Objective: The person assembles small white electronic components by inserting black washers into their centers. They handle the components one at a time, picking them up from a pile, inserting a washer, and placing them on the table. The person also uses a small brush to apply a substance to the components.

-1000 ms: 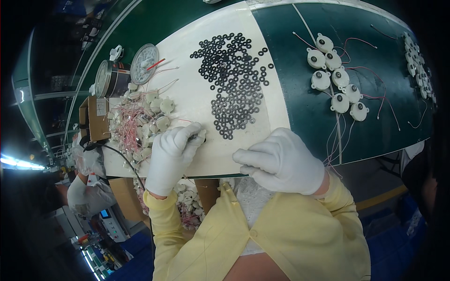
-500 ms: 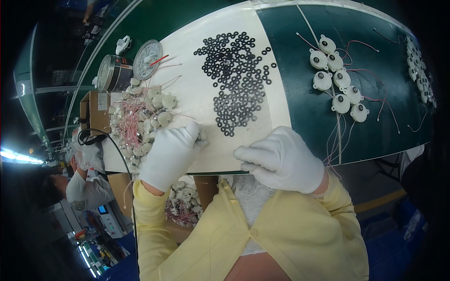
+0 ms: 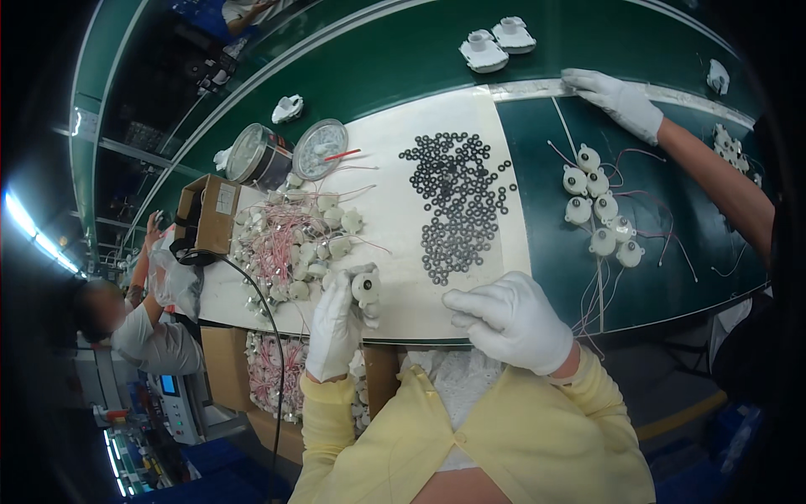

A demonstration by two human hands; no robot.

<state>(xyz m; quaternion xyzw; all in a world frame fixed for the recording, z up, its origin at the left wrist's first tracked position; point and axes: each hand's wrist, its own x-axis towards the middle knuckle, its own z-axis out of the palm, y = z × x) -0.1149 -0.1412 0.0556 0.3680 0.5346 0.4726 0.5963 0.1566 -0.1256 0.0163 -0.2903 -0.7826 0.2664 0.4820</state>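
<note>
My gloved left hand (image 3: 332, 329) is closed on a small round white motor (image 3: 366, 286) with a black ring at its centre, held near the table's front edge. Beside it lies a heap of similar white motors (image 3: 290, 239) with pink and white wires. My gloved right hand (image 3: 519, 323) has thumb and fingers pressed together; whatever they pinch is hidden. Just beyond it, many small black ring washers (image 3: 457, 197) spread over a white sheet (image 3: 382, 235). Several motors with black centres (image 3: 601, 206) form a cluster on the green mat to the right.
A co-worker's gloved hand (image 3: 617, 105) reaches in from the right, resting at the mat's far edge. At the back left stand a tin (image 3: 262, 158), a round dish (image 3: 320, 149) with a red stick, and a cardboard box (image 3: 220, 214). White housings (image 3: 484, 52) sit on the green surface beyond.
The view has shifted, bringing more of the far side into sight. My left hand has turned, so the motor's black centre now shows. A co-worker's arm has come in at the right.
</note>
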